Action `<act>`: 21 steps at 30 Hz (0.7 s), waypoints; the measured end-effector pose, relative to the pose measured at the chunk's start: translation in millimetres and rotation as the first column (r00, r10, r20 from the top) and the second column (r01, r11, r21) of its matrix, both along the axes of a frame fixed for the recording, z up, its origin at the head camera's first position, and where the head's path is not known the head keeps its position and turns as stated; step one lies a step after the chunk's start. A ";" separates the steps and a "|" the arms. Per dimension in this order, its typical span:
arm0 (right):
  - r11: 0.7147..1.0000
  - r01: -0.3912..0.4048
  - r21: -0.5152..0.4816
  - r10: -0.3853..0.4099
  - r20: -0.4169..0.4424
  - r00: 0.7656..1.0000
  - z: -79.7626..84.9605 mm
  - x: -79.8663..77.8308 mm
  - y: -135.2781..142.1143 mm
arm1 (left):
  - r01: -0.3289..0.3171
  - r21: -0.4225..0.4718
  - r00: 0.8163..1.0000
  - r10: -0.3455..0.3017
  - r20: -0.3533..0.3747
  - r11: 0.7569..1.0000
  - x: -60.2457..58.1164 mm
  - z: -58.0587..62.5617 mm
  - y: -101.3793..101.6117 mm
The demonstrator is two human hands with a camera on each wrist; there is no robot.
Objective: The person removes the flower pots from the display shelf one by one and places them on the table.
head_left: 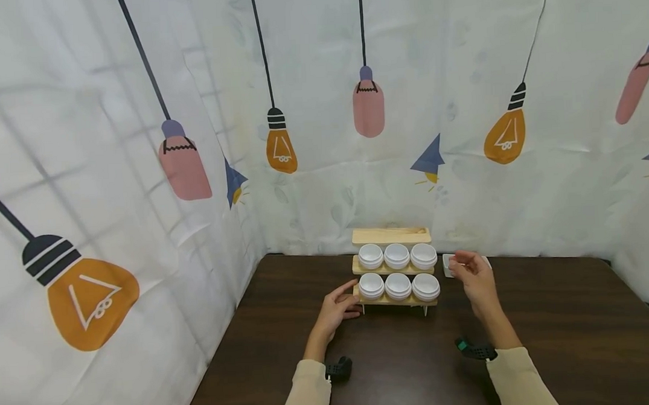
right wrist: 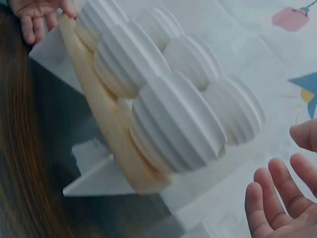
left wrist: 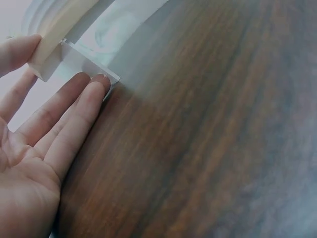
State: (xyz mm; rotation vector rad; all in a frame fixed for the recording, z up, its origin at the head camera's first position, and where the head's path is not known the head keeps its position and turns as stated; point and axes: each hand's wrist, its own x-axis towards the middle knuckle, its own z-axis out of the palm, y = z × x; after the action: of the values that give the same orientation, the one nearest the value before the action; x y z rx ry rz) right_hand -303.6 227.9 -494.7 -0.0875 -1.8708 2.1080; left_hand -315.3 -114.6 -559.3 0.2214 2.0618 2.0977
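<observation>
A stepped stand with wooden shelves (head_left: pixel 392 236) and pale upright supports (left wrist: pixel 91 62) sits near the back of the table. White ribbed round cups (head_left: pixel 398 285) stand in rows of three on its two lower shelves; the top shelf is bare. My left hand (head_left: pixel 334 311) holds the left end of the lowest shelf between thumb and index finger, its other fingers against the support. Right of the stand, my right hand (head_left: pixel 476 280) hovers over a small white dish (head_left: pixel 448 265), partly hiding it. Its fingers (right wrist: pixel 280 183) are loosely bent, with nothing between them.
Dark wood-grain table (head_left: pixel 413 368) lies under everything. Behind and to the left hangs a white curtain (head_left: pixel 324 202) printed with lamps and bulbs, close behind the stand. Each wrist carries a black band (head_left: pixel 475 349).
</observation>
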 end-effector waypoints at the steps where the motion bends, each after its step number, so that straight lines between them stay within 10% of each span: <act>1: 1.000 -0.003 0.001 0.003 -0.001 1.000 0.6 0.7 -3.0 | 0.000 -0.003 1.000 0.000 -0.005 1.000 0.7 -0.8 -0.6; 21: 0.971 -0.054 0.233 0.035 0.085 0.996 7.3 -8.6 -27.1 | 0.006 0.006 1.000 -0.006 -0.014 1.000 2.1 -3.3 -2.0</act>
State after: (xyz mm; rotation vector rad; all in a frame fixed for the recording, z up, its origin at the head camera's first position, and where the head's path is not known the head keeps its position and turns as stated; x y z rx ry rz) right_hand -312.1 200.8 -487.4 -0.0773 -2.1748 1.9195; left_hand -313.2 -116.6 -562.6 0.2438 2.0605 2.1046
